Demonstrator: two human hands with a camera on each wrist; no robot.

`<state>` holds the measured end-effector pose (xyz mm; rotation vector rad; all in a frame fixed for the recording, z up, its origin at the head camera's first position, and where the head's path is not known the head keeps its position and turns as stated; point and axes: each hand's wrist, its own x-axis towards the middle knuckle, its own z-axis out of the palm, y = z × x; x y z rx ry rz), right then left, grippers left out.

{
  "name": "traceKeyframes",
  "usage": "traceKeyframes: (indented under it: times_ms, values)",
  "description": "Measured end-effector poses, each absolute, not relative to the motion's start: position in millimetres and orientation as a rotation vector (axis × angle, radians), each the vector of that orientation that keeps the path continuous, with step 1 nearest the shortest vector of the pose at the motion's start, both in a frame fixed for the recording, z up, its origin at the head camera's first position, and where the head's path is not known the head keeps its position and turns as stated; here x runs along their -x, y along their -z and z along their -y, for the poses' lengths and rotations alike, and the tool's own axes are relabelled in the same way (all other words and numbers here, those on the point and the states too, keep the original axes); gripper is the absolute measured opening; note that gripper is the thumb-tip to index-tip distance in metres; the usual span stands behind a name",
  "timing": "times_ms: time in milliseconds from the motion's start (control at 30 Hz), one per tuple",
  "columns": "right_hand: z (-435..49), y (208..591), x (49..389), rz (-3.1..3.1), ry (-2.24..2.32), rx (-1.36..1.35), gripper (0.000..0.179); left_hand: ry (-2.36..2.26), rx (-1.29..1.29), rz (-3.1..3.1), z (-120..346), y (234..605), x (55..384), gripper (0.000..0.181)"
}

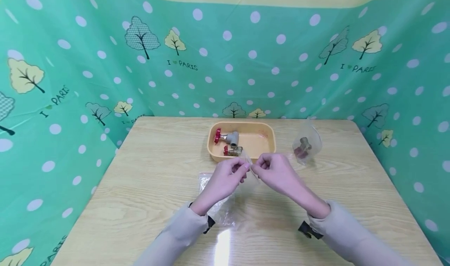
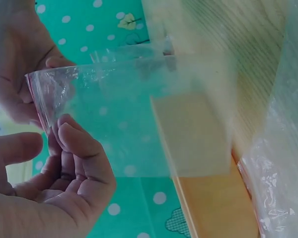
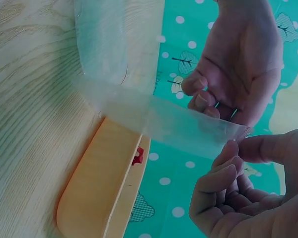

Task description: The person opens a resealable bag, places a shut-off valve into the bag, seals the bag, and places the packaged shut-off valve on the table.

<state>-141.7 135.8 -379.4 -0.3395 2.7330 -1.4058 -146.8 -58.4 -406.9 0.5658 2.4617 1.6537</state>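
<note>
A clear, flat zip bag (image 2: 134,124) with a red line along its mouth hangs between my two hands, over the table. My left hand (image 1: 225,176) pinches the bag's top edge, fingers curled. On the other side of that edge, my right hand (image 1: 277,174) pinches it between thumb and fingers. Through the film in the left wrist view, the tan tray and the cloth show, with nothing inside the bag. Just beyond the hands, the tan tray (image 1: 258,124) holds a grey valve (image 1: 232,138) and a smaller brass valve (image 1: 236,151), both with red handwheels.
More clear plastic bags (image 1: 225,215) lie on the wooden table (image 1: 147,188) below my left forearm. Right of the tray stands a clear bag (image 1: 315,141) with a red-handled valve (image 1: 303,147) inside. Green patterned cloth (image 1: 246,82) surrounds the table at the back and sides.
</note>
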Motion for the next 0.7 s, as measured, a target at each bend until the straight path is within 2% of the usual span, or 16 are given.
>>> traceKeyframes:
  times_ms: [700]
  values:
    - [-133.4, 380.6, 141.5, -2.642, 1.395, 0.388, 0.016, -1.550, -0.585, -2.480, 60.1, 403.2, 152.8, 0.023]
